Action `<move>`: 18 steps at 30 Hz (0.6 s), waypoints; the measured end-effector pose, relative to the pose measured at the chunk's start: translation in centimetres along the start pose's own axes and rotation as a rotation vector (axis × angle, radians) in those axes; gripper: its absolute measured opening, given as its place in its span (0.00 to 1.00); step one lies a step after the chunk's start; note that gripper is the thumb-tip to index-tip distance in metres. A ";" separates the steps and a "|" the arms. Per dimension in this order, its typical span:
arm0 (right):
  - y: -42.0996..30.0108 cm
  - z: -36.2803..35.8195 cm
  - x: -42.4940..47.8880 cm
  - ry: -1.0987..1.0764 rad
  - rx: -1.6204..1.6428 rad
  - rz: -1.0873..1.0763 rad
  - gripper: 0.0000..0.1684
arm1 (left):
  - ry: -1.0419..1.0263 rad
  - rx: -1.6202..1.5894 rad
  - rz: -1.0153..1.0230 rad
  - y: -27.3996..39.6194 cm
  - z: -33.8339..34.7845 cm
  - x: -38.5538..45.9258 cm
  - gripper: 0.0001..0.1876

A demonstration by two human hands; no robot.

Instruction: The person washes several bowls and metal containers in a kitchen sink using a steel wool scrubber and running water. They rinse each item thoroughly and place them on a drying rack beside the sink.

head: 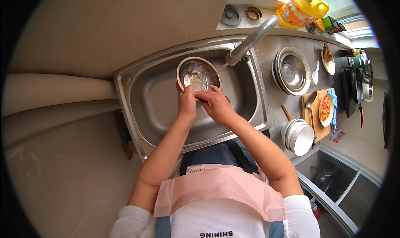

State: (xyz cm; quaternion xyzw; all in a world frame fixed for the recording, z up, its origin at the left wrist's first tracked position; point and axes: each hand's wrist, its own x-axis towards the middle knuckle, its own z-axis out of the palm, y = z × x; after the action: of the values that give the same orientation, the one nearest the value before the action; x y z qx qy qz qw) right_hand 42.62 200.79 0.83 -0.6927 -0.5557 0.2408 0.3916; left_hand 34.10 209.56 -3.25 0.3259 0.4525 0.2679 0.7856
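Observation:
Over the stainless steel sink (156, 113), a round bowl (198, 73) with a tan rim has water in it. A thin stream runs towards it from the metal faucet (250, 42). My left hand (187, 102) grips the near side of the bowl, its thumb at the rim. Beside it, my right hand (217, 105) has its fingers around a small dark object at the near edge of the bowl; the fingers mostly hide this object, and I cannot tell what it is.
Right of the sink stand stacked metal bowls (290, 71), a white spoon (316, 72), stacked white bowls (300, 139) and a wooden cutting board (320, 131) with a plate of food (326, 110). A yellow pump jug (301, 11) is on the windowsill. A wall borders the sink's far side.

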 end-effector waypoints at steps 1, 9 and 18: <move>0.5 -0.5 -0.5 -0.040 0.031 -0.041 0.15 | -0.052 0.111 0.012 0.7 -0.7 0.2 0.16; 3.2 -2.7 -1.7 -0.155 -0.408 0.102 0.20 | -0.129 0.077 -0.473 5.1 0.4 -1.5 0.19; 3.6 -1.2 -2.7 0.033 -0.050 0.216 0.21 | -0.174 1.016 0.514 5.3 -0.2 -3.4 0.27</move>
State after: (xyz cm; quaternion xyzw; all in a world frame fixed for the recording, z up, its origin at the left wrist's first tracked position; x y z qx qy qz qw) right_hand 44.95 197.56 -1.65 -0.7620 -0.4772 0.2561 0.3551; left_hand 31.77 210.55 2.48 0.7828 0.3642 0.1714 0.4745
